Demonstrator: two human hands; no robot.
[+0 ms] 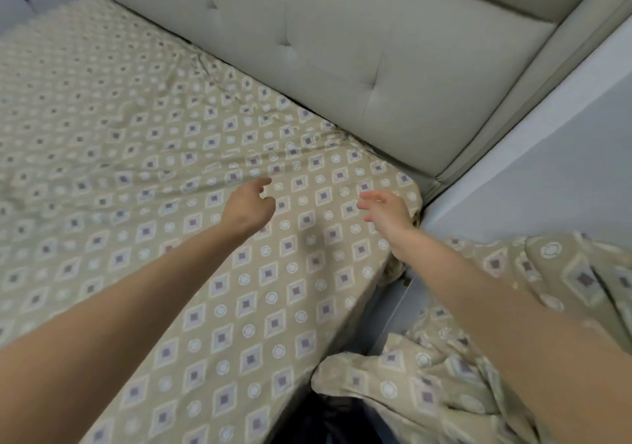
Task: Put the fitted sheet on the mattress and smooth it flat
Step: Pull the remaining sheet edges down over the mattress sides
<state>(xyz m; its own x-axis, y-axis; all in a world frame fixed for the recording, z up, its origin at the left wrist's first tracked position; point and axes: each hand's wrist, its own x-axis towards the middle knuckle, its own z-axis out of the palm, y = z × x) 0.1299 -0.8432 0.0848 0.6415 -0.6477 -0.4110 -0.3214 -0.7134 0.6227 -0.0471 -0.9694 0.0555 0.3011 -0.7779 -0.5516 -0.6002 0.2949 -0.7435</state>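
**Bed corner against a tufted headboard: one sheet on, two hands free above it**

One fitted sheet, beige with a repeating print of diamonds and small rings, covers the mattress, which is hidden beneath it. The sheet spreads from the left edge of the view to the near right corner of the bed. There it wraps over the corner, and its gathered hem bunches down the side. Most of the top lies flat. Creases run along the edge next to the headboard, and more gather just short of the corner.

Two bare forearms reach in from the bottom. The left hand is over the sheet, well in from the corner, with fingers loosely curled and nothing in them. The right hand is near the wrapped corner, its fingers spread apart and blurred, also gripping nothing. Whether either hand touches the cloth cannot be told.

One upholstered headboard, pale grey-green with at least three tuft dimples showing, runs along the far side of the bed. One pale blue-grey wall stands to its right. At the lower right, beside the bed, lies one crumpled cloth in the same print. A dark shape at the bottom edge is too unclear to name.
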